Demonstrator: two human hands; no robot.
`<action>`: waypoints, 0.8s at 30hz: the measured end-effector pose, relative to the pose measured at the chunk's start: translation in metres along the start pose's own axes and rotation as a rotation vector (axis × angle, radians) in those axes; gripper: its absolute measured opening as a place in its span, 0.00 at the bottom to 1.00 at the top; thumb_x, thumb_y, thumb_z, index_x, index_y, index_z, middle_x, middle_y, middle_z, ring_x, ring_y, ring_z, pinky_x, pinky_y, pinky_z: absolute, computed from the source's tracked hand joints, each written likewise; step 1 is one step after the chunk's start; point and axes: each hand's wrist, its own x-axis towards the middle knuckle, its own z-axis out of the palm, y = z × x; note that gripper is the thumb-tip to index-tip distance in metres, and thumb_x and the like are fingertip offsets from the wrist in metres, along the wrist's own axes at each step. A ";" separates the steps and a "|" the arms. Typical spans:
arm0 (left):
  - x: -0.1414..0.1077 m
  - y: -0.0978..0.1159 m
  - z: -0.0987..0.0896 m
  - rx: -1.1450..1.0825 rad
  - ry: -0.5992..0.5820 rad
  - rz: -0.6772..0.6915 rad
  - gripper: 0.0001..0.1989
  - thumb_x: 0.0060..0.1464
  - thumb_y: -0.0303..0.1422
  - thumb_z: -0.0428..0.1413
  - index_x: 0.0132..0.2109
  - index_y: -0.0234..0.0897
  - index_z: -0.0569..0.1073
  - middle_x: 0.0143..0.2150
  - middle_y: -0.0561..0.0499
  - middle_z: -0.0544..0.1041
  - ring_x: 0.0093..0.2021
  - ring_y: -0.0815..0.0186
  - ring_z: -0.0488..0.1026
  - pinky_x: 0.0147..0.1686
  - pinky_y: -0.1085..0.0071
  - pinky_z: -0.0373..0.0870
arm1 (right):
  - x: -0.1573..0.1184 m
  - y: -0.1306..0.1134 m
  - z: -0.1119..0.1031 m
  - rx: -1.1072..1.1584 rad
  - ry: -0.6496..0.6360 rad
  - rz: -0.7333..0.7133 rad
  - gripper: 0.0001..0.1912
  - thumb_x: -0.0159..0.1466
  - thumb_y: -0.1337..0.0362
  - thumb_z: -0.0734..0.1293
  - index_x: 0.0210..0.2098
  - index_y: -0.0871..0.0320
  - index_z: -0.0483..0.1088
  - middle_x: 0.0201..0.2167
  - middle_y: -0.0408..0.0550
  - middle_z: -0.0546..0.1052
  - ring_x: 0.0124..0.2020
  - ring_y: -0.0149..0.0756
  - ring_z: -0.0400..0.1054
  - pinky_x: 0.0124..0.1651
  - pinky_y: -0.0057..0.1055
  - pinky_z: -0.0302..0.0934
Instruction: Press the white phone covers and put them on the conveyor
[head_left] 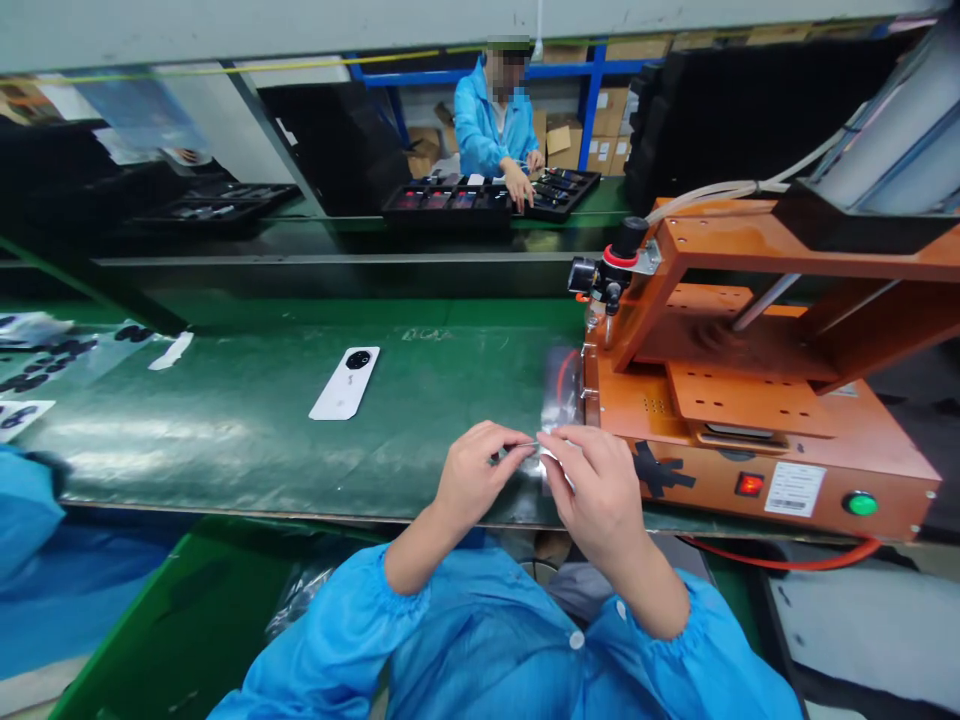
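Above the front edge of the green bench, my left hand pinches a thin, flat piece between thumb and fingertips. My right hand meets it from the other side, its thumb and fingers closed on the same spot. The piece appears nearly edge-on and is mostly covered by my fingers, so its kind cannot be made out. To the left on the bench lies a white phone back cover with a round black camera ring, touched by neither hand. Close by my right hand is a strip of clear plastic film.
An orange press machine with a lit red switch and green button stands on the right. Dark round pieces on sheets lie far left. A green bin sits below the bench. Across, a person in blue handles black trays.
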 end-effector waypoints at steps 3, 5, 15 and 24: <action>-0.006 0.007 -0.005 0.093 0.008 0.138 0.09 0.67 0.35 0.57 0.42 0.37 0.80 0.36 0.50 0.83 0.36 0.67 0.77 0.40 0.69 0.73 | 0.006 0.003 0.000 -0.073 -0.070 -0.091 0.15 0.73 0.70 0.64 0.58 0.55 0.71 0.45 0.49 0.80 0.46 0.41 0.71 0.48 0.39 0.60; -0.008 0.007 -0.009 0.144 0.010 0.183 0.09 0.69 0.34 0.56 0.42 0.36 0.79 0.36 0.49 0.83 0.36 0.66 0.77 0.40 0.69 0.73 | 0.005 0.004 0.000 -0.096 -0.112 -0.159 0.14 0.73 0.70 0.63 0.55 0.55 0.73 0.43 0.48 0.80 0.44 0.39 0.71 0.47 0.39 0.58; -0.042 0.016 -0.012 -0.350 -0.026 -0.391 0.11 0.63 0.42 0.61 0.44 0.39 0.80 0.37 0.50 0.83 0.35 0.66 0.78 0.36 0.71 0.74 | -0.011 -0.003 0.013 -0.089 -0.109 -0.321 0.11 0.70 0.71 0.65 0.51 0.59 0.74 0.50 0.56 0.80 0.50 0.45 0.72 0.50 0.42 0.61; -0.157 -0.053 -0.056 -0.450 0.585 -1.036 0.21 0.55 0.54 0.58 0.40 0.42 0.70 0.34 0.51 0.77 0.25 0.67 0.73 0.18 0.74 0.63 | -0.043 -0.033 0.081 0.383 -0.006 -0.316 0.12 0.67 0.74 0.67 0.48 0.56 0.75 0.45 0.52 0.78 0.47 0.42 0.72 0.49 0.41 0.68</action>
